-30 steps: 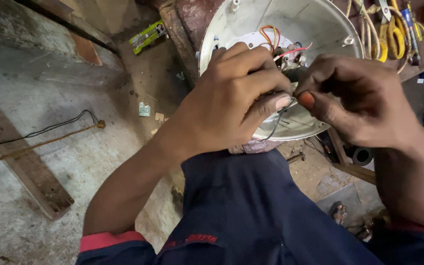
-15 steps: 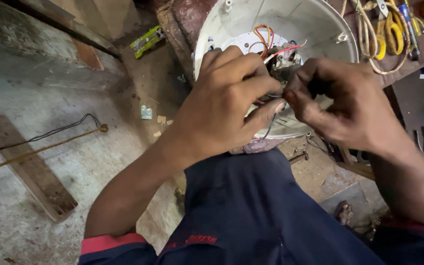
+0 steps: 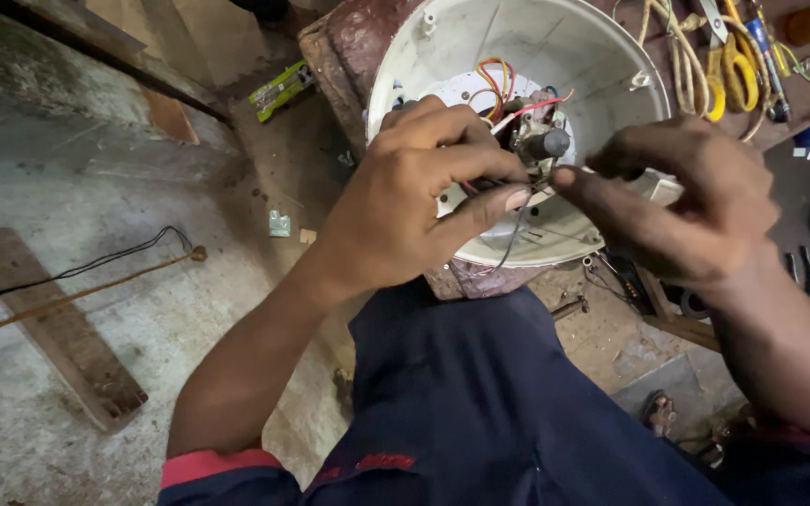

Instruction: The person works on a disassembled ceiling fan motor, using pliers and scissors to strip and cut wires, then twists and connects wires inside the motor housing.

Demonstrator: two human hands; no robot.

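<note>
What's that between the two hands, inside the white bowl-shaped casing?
In the head view, a small grey switch part with coloured wires sits between left hand and right hand, inside the white casing.

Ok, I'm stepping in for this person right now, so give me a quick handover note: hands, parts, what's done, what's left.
Left hand: steadies the wiring inside the white round housing, thumb pressed on thin wires.
Right hand: fingertips pinch at a wire beside the small switch part with a dark knob.
Housing lies open side up on the person's lap, against a rusty drum. Coloured wires loop inside.
Yellow-handled scissors lie on the bench at the right.
Done: housing open, wiring exposed.
Left: wires not yet tidied; housing not yet closed.
</note>
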